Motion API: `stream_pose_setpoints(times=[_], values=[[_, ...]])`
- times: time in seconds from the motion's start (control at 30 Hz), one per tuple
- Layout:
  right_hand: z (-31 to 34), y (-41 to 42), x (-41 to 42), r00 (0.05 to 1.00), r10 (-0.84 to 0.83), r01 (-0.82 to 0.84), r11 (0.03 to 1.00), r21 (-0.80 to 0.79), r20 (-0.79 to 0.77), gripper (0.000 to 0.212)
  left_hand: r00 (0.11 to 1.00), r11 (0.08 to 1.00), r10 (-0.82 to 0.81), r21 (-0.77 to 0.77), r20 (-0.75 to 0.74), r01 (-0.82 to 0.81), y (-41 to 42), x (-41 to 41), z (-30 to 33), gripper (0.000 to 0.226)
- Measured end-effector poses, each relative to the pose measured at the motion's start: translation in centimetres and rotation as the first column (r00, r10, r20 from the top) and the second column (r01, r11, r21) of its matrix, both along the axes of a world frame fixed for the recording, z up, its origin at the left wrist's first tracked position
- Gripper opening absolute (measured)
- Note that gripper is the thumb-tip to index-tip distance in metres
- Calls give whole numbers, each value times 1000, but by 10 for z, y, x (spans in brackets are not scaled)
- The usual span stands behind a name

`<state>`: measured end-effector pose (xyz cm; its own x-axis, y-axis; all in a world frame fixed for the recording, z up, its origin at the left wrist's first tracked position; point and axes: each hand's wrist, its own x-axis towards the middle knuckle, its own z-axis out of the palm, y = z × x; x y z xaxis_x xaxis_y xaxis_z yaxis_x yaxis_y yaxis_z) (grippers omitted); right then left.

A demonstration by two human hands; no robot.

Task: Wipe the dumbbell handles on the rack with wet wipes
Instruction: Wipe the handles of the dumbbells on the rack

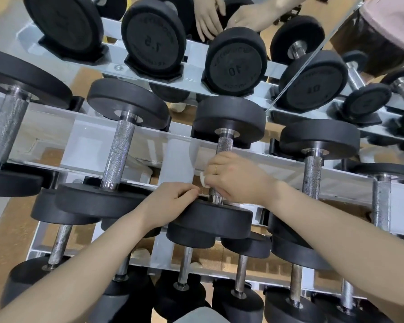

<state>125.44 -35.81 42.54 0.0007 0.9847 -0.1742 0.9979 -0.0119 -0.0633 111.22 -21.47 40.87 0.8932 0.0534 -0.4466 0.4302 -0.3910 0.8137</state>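
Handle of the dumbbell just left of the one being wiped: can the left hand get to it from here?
Probably yes. That handle stands bare with nothing across it, and the left hand rests close by on the near weight head.

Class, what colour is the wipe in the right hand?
White wet wipe, seen in the head view.

black dumbbell heads (229, 117), silver knurled handles (118, 157) (white wipe (204, 180))
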Motion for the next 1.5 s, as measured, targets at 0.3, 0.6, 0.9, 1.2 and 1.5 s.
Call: stream_pose_setpoints(times=[0.3, 0.6, 0.9, 1.2, 1.5], values=[[-6, 8, 5, 999, -33, 30, 996, 89, 32, 14, 1000, 997, -13, 71, 13, 12, -3, 4, 1, 30], [1, 35, 21, 990, -41, 46, 998, -36, 138, 19, 981, 954, -189, 243, 36, 175, 6, 6, 1, 57], [5, 26, -6, 998, -45, 49, 994, -101, 43, 44, 977, 956, -193, 241, 89, 167, 5, 6, -1, 72], [1, 46, 25, 971, -82, 111, 987, -118, 224, 52, 981, 969, -156, 212, 118, 129, 5, 4, -4, 77], [-10, 30, 21, 978, 22, -35, 998, 58, 209, 65, 981, 962, -161, 242, 112, 131, 3, 4, -5, 82]])
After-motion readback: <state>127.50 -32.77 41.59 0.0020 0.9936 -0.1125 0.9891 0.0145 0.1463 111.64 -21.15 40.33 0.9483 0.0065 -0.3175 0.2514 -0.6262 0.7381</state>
